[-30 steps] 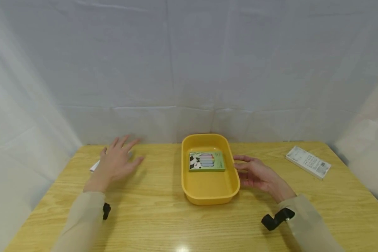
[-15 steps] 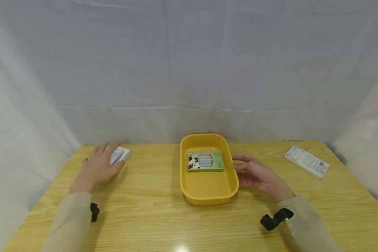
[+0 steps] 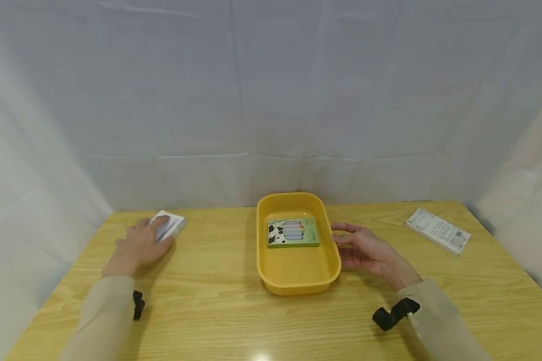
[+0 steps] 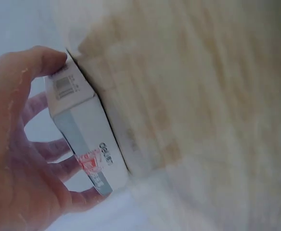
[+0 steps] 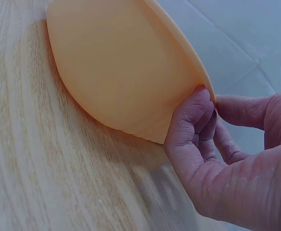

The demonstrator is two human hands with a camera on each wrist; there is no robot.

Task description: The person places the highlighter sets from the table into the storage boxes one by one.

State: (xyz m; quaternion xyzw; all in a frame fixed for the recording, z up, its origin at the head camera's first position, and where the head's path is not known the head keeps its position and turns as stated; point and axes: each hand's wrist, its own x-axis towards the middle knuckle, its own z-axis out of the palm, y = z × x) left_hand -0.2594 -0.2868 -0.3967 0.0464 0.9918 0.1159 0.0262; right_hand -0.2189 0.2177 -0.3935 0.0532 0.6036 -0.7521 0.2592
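My left hand (image 3: pixel 140 244) holds a small white cardboard box (image 3: pixel 168 226) at the left rear of the table. In the left wrist view, the thumb presses the barcode end of the box (image 4: pixel 90 125), and the fingers curl along its far side. A yellow plastic bin (image 3: pixel 298 271) stands in the middle, with a flat green box (image 3: pixel 293 232) with panda and coloured-stick pictures inside it. At the bin's right side, my right hand (image 3: pixel 372 253) grips the rim. The right wrist view shows curled fingers under the rim of the bin (image 5: pixel 116 62) and the thumb against its edge.
A flat white box with printed text and a barcode (image 3: pixel 438 231) lies at the right rear of the wooden table (image 3: pixel 208 311). Pale sheeting (image 3: pixel 280 100) hangs behind the table and along both sides.
My left hand has moved left and drawn back, and its spread fingers have closed around the small white box. The right hand has stayed at the bin.
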